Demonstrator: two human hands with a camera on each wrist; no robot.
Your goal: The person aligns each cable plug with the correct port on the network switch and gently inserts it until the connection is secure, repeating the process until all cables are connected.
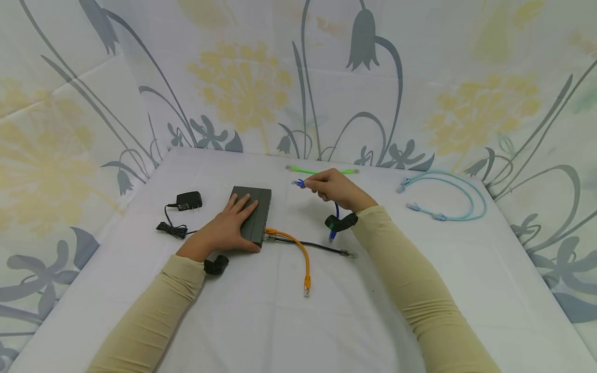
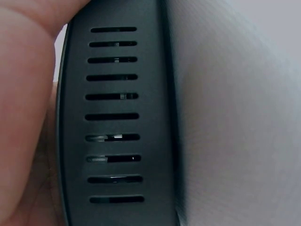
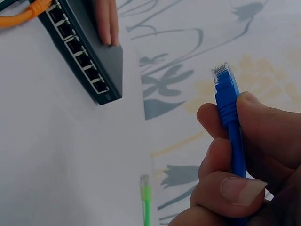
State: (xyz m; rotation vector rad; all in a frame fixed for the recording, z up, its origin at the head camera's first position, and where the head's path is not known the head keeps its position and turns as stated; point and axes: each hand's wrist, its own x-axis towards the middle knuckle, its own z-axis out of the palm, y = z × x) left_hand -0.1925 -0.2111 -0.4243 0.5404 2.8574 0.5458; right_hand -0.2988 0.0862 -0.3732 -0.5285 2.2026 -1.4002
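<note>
My left hand (image 1: 224,230) rests on a dark network switch (image 1: 257,199), its fingers spread over the top and its thumb along the near end. In the left wrist view the slotted side of the switch's casing fills the middle. Between thumb and fingers, my right hand (image 1: 339,187) pinches a blue Ethernet cable (image 3: 228,101) just behind its clear plug, held to the right of the switch. The plug's tip points up in the right wrist view. An orange Ethernet cable (image 1: 304,248) and a black Ethernet cable (image 1: 322,245) run out of the switch's port side; several other ports face right, unfilled.
Behind the right hand lies a short green cable (image 1: 305,170). Light blue cables (image 1: 483,207) curve at the right of the white-covered table. A black power adapter (image 1: 188,200) with a bundled cord (image 1: 172,229) lies left of the switch. Patterned cloth (image 1: 261,93) hangs behind.
</note>
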